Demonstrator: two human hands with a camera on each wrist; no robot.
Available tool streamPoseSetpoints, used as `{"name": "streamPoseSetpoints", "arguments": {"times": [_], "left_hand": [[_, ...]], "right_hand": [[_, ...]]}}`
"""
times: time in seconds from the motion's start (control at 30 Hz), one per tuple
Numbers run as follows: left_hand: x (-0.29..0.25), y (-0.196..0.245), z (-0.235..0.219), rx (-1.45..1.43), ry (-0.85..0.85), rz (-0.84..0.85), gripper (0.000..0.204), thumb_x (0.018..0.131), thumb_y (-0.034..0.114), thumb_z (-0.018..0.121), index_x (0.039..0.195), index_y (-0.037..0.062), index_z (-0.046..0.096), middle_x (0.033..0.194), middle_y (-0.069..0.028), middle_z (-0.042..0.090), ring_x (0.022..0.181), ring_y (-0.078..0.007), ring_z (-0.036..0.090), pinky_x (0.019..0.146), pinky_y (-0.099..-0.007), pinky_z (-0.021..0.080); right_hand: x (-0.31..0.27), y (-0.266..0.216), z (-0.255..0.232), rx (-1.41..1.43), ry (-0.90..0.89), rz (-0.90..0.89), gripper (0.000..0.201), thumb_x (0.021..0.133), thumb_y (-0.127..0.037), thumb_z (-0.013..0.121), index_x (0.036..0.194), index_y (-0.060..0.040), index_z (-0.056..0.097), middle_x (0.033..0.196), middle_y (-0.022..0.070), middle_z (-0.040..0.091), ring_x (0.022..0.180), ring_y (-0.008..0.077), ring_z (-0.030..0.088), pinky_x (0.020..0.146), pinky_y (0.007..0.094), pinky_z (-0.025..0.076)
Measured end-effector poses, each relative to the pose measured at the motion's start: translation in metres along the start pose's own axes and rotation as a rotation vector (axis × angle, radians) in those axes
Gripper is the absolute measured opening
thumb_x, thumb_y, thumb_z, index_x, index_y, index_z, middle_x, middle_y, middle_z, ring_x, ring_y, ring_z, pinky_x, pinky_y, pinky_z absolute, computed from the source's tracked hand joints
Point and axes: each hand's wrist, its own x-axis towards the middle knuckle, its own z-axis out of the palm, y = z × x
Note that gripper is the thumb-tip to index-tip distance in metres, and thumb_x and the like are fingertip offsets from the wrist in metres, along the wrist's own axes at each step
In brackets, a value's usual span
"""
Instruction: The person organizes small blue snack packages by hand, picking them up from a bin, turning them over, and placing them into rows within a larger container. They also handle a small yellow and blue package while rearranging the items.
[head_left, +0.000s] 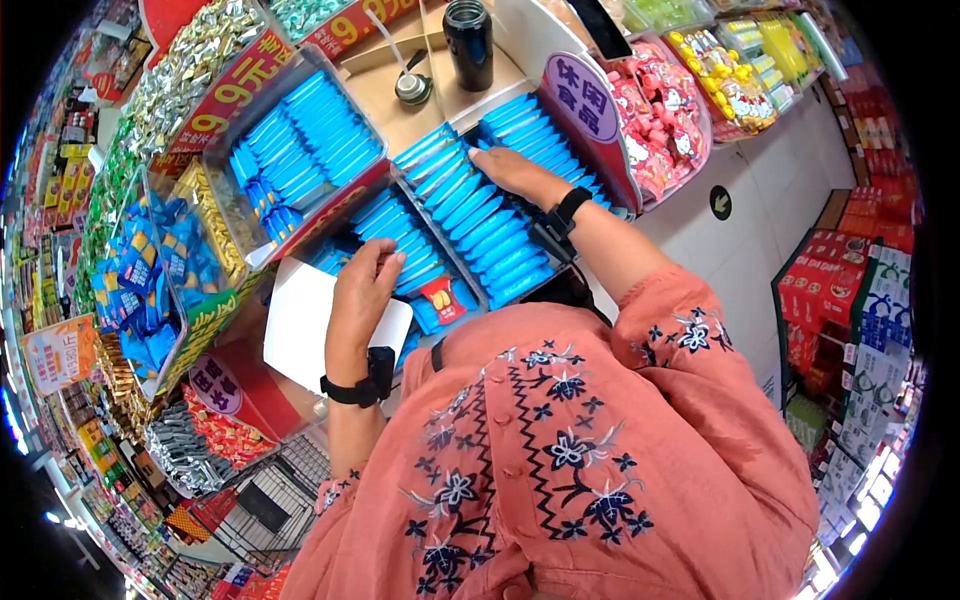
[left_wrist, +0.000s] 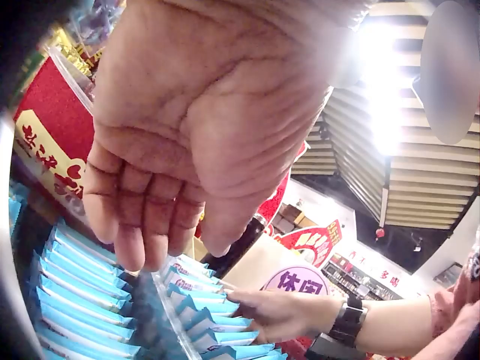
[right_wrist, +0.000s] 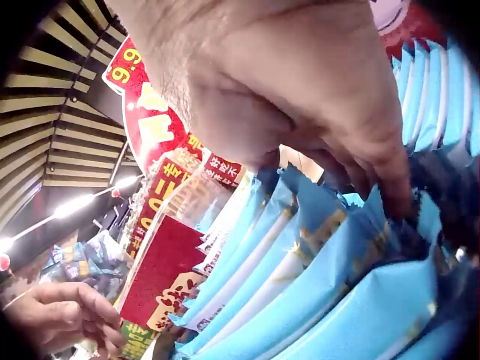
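Observation:
My right hand [head_left: 515,175] lies over the tops of a long row of blue snack packets [head_left: 490,235]. In the right wrist view its fingers [right_wrist: 401,187] reach down at the packets' side, tips partly hidden by the wrappers; I cannot tell whether they pinch one. My left hand [head_left: 368,290] hovers near the neighbouring row of blue packets [head_left: 395,235], holding nothing, its fingers loosely bent in the left wrist view. A white sheet [head_left: 300,320] sits beneath and beside this hand. One packet with a red label [head_left: 440,300] lies flat at the near end.
A dark bottle [head_left: 468,45] and a small round container with a white stick [head_left: 412,85] stand on the tan board behind. Another bin of blue packets [head_left: 310,140] is at the left. Pink-wrapped sweets [head_left: 655,120] fill a bin to the right, beyond a purple sign [head_left: 583,98].

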Motion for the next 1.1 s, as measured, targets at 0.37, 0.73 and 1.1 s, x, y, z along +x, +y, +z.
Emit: {"name": "streamPoseSetpoints", "arguments": {"times": [0.37, 0.73, 1.1], "left_hand": [[-0.004, -0.003, 0.000, -0.022, 0.014, -0.026, 0.027, 0.096, 0.023, 0.063, 0.111, 0.0007, 0.062, 0.100, -0.0145, 0.069, 0.090, -0.0235, 0.066, 0.080, -0.0337, 0.052], [0.005, 0.007, -0.031, -0.105, 0.097, 0.095, 0.022, 0.093, 0.019, 0.065, 0.105, 0.0007, 0.063, 0.086, -0.0134, 0.066, 0.076, -0.0215, 0.062, 0.069, -0.0319, 0.049], [0.114, -0.025, -0.122, 0.211, 0.138, 0.145, 0.025, 0.092, 0.022, 0.065, 0.108, 0.0016, 0.065, 0.094, -0.0118, 0.068, 0.090, -0.0209, 0.064, 0.080, -0.0318, 0.050]], "right_hand": [[0.004, 0.016, 0.011, 0.238, -0.012, 0.037, 0.069, 0.102, -0.053, 0.035, 0.111, 0.0101, 0.062, 0.117, 0.0277, 0.064, 0.107, 0.0371, 0.060, 0.096, 0.0416, 0.043], [-0.004, 0.001, 0.001, 0.412, -0.051, -0.044, 0.061, 0.104, -0.045, 0.037, 0.127, 0.0078, 0.058, 0.133, 0.0223, 0.059, 0.123, 0.0298, 0.054, 0.107, 0.0360, 0.037], [-0.050, -0.084, -0.025, 0.662, 0.225, -0.088, 0.046, 0.101, -0.043, 0.049, 0.116, 0.0000, 0.057, 0.111, 0.0148, 0.067, 0.103, 0.0208, 0.064, 0.090, 0.0337, 0.049]]}}
